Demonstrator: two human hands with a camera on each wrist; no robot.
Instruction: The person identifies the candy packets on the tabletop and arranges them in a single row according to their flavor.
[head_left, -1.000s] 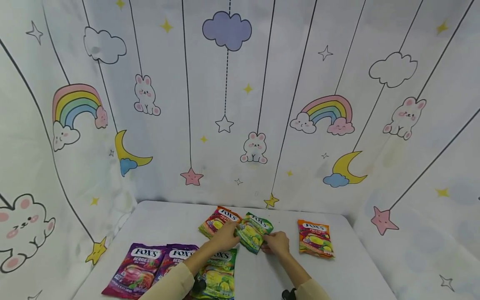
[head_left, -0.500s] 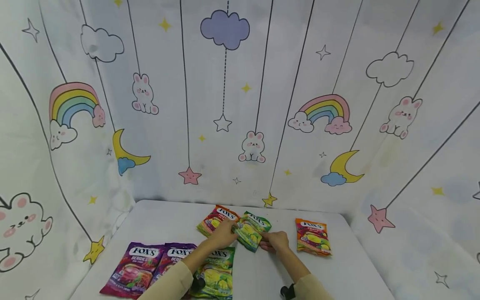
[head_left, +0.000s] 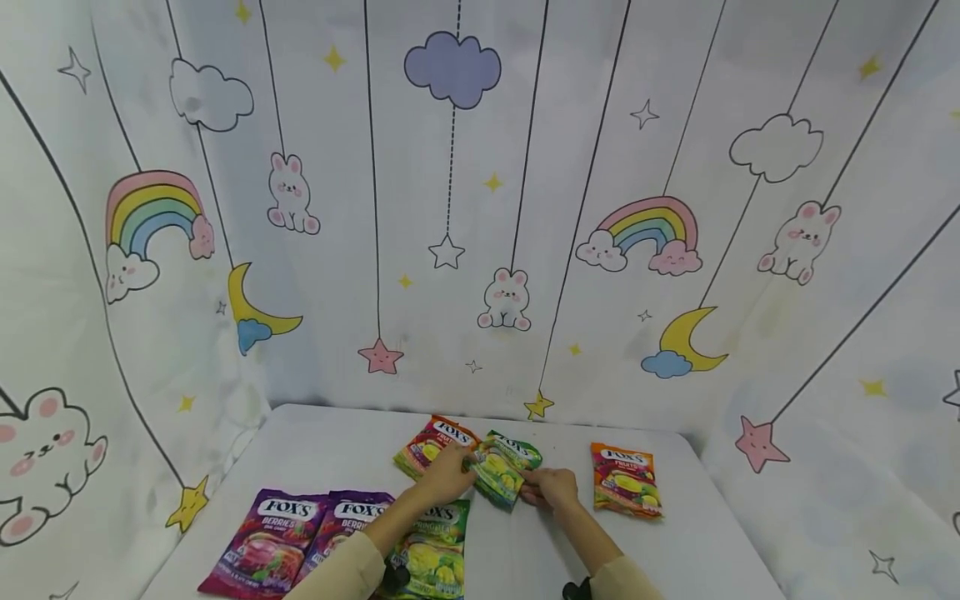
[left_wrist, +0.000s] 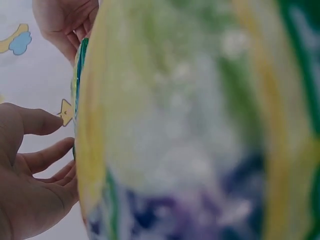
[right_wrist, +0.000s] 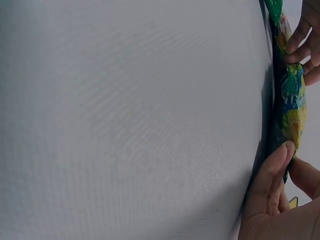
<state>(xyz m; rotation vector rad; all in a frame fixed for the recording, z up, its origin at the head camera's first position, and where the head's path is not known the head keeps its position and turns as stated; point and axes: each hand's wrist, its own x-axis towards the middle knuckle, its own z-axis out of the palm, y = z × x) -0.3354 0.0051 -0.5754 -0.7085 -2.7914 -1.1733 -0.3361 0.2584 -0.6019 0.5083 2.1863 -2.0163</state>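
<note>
A small green candy bag (head_left: 498,473) marked Fox's lies tilted at the middle of the table's far part. Its left edge is pinched by my left hand (head_left: 446,475), while the fingers and thumb of my right hand (head_left: 555,488) pinch its lower right edge. In the right wrist view, the right thumb presses on the bag (right_wrist: 294,117) near its end. Just left of it, partly covered by the left hand, lies an orange-red Fruits bag (head_left: 427,442). A large green bag (left_wrist: 175,100) under the left wrist fills most of the left wrist view.
Two large purple Berries bags (head_left: 266,542) lie side by side at the front left, beside the large green bag. Another orange-red Fruits bag (head_left: 627,482) lies on the right. Behind the white table (head_left: 712,550) stands a printed cloth backdrop (head_left: 450,167).
Both hands keep their places on the small green bag, which has barely moved. The head view shifts slightly; the other bags stay put.
</note>
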